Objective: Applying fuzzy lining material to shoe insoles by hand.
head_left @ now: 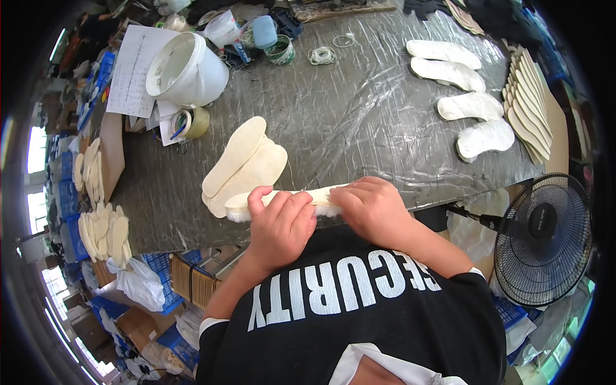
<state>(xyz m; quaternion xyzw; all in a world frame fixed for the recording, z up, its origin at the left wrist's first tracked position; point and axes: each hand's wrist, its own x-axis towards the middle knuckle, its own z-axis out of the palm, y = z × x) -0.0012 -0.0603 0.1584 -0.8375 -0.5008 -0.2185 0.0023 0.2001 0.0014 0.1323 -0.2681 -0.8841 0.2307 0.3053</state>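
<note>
Both my hands grip one cream insole with white fleece on its underside, held along the near edge of the table. My left hand wraps round its middle, the thumb out of clear sight. My right hand is closed on the other end, hiding most of that part. Just beyond lies a small pile of flat cream insoles, overlapping on the dark sheet. At the right of the table, several white fleecy insoles lie in a row, apart from my hands.
A white bucket stands at the back left, beside a tape roll and a paper sheet. Stacked insoles fan out at the right edge. Rubber bands lie at the back. A black fan stands near my right arm.
</note>
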